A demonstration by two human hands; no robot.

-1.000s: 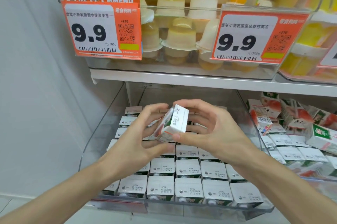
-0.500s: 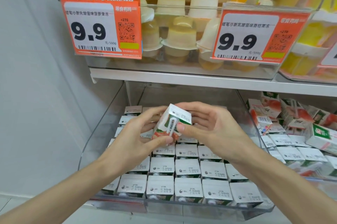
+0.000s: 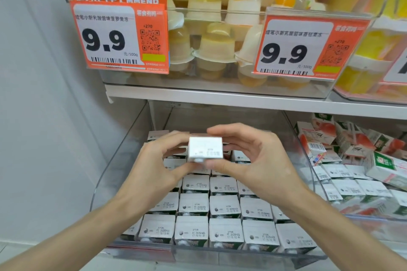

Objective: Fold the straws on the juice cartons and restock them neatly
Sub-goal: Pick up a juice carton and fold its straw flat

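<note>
Both hands, left hand (image 3: 154, 167) and right hand (image 3: 253, 160), pinch a boxy white cardboard juice carton (image 3: 205, 149) above the clear plastic bin (image 3: 114, 160).

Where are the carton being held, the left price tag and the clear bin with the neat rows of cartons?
Held carton (image 3: 205, 149), head view, on the white face turned to the camera.
Left price tag (image 3: 105, 39), head view, on the big printed 9.9.
Clear bin (image 3: 253, 256), head view, on its front wall.

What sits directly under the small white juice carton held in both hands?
Rows of white-topped juice cartons in the clear plastic bin. The held white carton, left hand and right hand cover those right beneath.
</note>
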